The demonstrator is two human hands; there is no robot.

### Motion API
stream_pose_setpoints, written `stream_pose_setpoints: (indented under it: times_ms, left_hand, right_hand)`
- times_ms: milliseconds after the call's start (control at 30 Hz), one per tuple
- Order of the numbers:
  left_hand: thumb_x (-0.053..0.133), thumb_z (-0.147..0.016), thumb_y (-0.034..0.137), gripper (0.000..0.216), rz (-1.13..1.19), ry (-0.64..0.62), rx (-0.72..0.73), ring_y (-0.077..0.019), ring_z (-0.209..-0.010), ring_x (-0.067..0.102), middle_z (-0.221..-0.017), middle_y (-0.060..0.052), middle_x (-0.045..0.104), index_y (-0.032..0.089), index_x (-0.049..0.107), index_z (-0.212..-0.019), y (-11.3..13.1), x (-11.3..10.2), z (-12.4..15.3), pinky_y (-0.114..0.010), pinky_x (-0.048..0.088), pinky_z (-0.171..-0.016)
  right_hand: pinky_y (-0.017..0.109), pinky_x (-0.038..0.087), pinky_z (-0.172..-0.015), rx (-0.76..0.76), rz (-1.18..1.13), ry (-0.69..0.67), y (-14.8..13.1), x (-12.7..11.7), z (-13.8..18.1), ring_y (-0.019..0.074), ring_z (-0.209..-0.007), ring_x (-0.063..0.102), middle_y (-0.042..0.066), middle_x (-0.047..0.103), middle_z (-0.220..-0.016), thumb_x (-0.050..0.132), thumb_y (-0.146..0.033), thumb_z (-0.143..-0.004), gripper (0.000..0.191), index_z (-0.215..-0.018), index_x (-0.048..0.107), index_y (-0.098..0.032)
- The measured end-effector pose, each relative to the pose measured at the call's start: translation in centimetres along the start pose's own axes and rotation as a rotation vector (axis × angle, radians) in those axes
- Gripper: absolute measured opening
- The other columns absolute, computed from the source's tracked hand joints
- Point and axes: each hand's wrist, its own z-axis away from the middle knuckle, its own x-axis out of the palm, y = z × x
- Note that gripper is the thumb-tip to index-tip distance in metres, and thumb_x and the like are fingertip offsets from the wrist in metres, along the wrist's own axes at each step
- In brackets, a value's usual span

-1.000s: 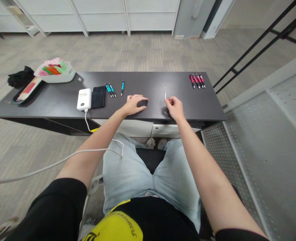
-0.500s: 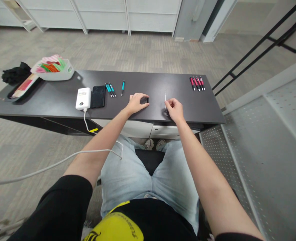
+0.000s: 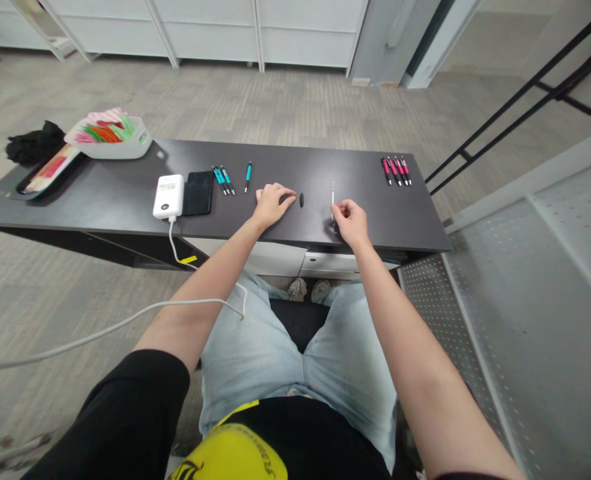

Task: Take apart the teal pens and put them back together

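Note:
A small black pen part [image 3: 302,200] lies on the dark desk top [image 3: 295,163], just right of my left hand's fingertips. My left hand [image 3: 272,203] rests low over the desk with fingers stretched and nothing visible in it; what lies beneath the palm is hidden. Between thumb and index finger of my right hand [image 3: 351,220] is a thin white pen refill [image 3: 333,192], held pointing away from me. A lone teal pen [image 3: 248,177] lies left of my left hand, with several more teal pens [image 3: 223,180] beside it.
Several red pens [image 3: 395,171] lie in a row at the far right. To the left are a black phone [image 3: 198,193], a white power bank [image 3: 168,197] with its cable [image 3: 125,315], a white basket [image 3: 125,148], a black tray [image 3: 50,183] and a black cloth [image 3: 34,143].
My left hand has let go of the small black part, which now lies on the desk, and its fingers have drawn slightly left. My right hand still holds the refill.

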Motion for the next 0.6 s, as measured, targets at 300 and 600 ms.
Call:
stream_pose_setpoints:
  times_ms: [300,600]
  left_hand:
    - [0.073,-0.114,0.030,0.017,0.002,0.033,0.056,-0.0383,-0.137,0.064,-0.135,-0.010,0.082,0.031,0.089,-0.114,-0.8,0.9,-0.3,-0.057,0.038,-0.122]
    - [0.067,-0.115,0.027,0.020,-0.005,0.067,0.073,-0.0383,-0.134,0.067,-0.132,-0.012,0.081,0.029,0.085,-0.108,-0.7,1.2,0.0,-0.059,0.042,-0.121]
  right_hand:
    - [0.043,0.060,-0.087,0.038,0.006,0.004,-1.1,0.0,0.3,0.0260,-0.080,0.069,0.004,0.076,-0.085,0.079,-0.040,-0.095,0.020,-0.081,0.066,-0.033]
    - [0.043,0.058,-0.086,0.023,-0.025,-0.002,-0.6,0.1,0.2,0.0261,-0.078,0.069,0.004,0.077,-0.084,0.079,-0.040,-0.095,0.020,-0.081,0.067,-0.033]
